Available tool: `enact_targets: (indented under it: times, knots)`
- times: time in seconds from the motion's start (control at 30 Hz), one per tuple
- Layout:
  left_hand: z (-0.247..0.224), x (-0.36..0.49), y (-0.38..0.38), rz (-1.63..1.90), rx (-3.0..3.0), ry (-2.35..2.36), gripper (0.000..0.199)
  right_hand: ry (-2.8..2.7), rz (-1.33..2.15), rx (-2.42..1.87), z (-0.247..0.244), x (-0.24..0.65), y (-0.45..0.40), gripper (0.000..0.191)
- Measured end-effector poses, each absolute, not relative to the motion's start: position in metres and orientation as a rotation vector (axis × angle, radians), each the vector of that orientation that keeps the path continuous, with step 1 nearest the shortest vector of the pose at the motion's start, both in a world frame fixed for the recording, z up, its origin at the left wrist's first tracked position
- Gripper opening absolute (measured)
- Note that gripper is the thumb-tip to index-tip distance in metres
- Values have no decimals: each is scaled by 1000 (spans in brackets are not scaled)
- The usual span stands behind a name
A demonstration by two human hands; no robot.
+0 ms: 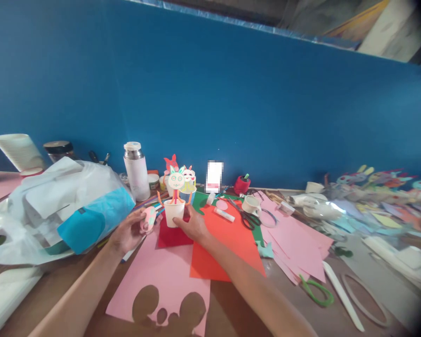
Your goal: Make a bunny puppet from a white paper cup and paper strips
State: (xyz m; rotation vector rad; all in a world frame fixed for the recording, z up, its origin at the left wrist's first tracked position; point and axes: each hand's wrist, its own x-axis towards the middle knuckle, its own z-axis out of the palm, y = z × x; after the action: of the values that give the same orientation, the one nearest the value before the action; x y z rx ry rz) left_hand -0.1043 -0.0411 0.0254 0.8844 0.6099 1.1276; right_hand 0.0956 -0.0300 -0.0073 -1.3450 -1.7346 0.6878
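Nearest the person, a pink sheet (168, 267) with round holes cut near its close edge lies flat on the desk (228, 313). An orange-red sheet (228, 243) overlaps its right side.

Beyond, the left hand (128, 231) has its fingers drawn close together, pinching a small pink paper piece (149, 219). The right hand (193, 225) has its fingers parted by the width of a white paper cup (171, 215), grasping it from the right; the thumb lies across the front, and the other fingertips are hidden behind.

The pink piece is rounded, with pale green patches, and stands roughly upright on edge. The cup is plain, with orange strips rising at both sides and a rabbit-like paper head (176, 180) on a red stem above it; the head has green-lined ears and ringed eyes. The cup stands upright above the dark red sheet (171, 238), its long axis vertical and the head facing the person. Whether its base touches the sheet cannot be told.

Farther back, a white flask (136, 175) stands before a blue wall (210, 93).
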Motion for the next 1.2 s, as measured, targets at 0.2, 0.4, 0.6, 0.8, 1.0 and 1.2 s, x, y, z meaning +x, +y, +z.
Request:
enact_targets:
  times: [0.2,0.4,0.6,0.8,1.0,1.2]
  knots:
    - [24,-107,-39,1088,905,504,19,-1784,652,-1444,-8,84,-20,46]
    - [26,-106,-40,1102,879,497,17,-1767,615,-1585,-7,73,-9,51]
    - [22,-107,-40,1106,858,516,18,-1808,555,-1657,-1,69,-4,46]
    - [21,-105,-40,1105,846,529,17,-1785,562,-1718,-2,70,-3,45]
    - [21,-104,-41,1095,822,531,15,-1724,590,-1651,-7,73,-3,45]
    - [22,-98,-44,1082,874,626,19,-1680,619,-1560,-1,92,-18,45]
